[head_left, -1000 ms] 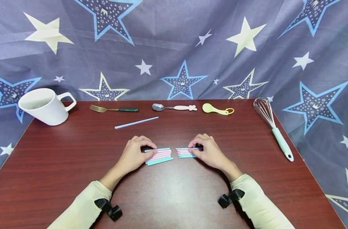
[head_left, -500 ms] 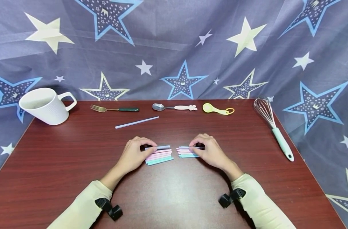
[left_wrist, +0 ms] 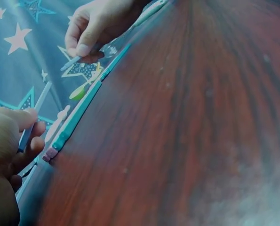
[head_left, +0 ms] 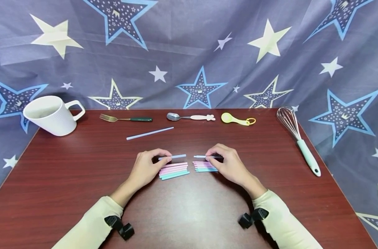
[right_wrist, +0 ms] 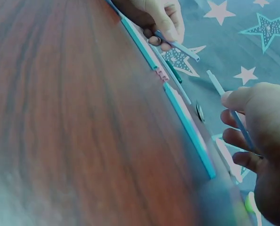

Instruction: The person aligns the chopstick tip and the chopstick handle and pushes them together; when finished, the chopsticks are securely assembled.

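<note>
My left hand pinches a short blue straw between thumb and fingers. A second short blue straw is pinched in my right hand. Both are lifted over the table, their free ends facing each other across a small gap. The wrist views show the held straws raised above the others. Just in front of the left hand's fingers lies a row of pink and mint-green straws. A similar row of pink and blue-green straws lies beneath the right hand, which partly covers it.
A longer blue straw lies behind the left hand. Along the back are a white mug, a fork, a spoon and a yellow measuring spoon. A whisk lies at right, before a star-patterned cloth.
Both hands have taken a blue straw from the back of each row and lifted it up and away. The other straws stay where they were.
</note>
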`<state>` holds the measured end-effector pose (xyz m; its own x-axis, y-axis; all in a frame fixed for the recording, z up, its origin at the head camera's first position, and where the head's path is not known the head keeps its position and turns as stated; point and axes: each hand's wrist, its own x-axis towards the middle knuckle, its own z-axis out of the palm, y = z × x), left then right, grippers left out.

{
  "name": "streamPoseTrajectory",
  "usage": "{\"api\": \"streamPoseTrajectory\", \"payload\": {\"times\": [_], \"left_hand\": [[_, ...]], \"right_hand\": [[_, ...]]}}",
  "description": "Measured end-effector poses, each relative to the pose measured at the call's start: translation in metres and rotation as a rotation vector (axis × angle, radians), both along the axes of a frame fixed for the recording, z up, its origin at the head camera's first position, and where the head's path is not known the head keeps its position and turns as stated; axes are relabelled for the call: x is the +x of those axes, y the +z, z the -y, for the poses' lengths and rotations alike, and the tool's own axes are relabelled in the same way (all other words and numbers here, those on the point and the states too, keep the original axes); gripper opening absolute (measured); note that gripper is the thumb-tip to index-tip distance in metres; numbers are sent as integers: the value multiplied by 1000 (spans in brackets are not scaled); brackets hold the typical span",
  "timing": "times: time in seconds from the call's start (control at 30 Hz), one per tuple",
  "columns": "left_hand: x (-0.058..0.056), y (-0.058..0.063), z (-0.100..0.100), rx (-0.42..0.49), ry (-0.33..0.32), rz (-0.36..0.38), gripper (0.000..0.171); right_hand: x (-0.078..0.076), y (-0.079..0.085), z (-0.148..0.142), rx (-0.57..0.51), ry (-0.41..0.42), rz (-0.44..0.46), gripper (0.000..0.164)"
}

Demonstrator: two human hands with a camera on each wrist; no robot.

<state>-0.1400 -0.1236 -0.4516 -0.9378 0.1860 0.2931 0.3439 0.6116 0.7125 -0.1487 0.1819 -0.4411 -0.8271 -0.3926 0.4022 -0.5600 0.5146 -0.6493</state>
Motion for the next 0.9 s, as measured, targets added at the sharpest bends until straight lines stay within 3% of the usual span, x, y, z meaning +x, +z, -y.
{"api": "streamPoseTrajectory", "payload": {"times": [0.33, 0.57, 0.9], "left_hand": [[4, 2, -4, 32, -54, -6, 7], [3, 1, -4, 28, -60, -23, 7], [4, 0, -4, 26, -60, -10, 6]], "right_hand": [[5, 4, 7, -8, 9, 8, 3], [5, 2, 9, -35, 33, -25, 4], [7, 1, 10, -41, 42, -1, 5]]}}
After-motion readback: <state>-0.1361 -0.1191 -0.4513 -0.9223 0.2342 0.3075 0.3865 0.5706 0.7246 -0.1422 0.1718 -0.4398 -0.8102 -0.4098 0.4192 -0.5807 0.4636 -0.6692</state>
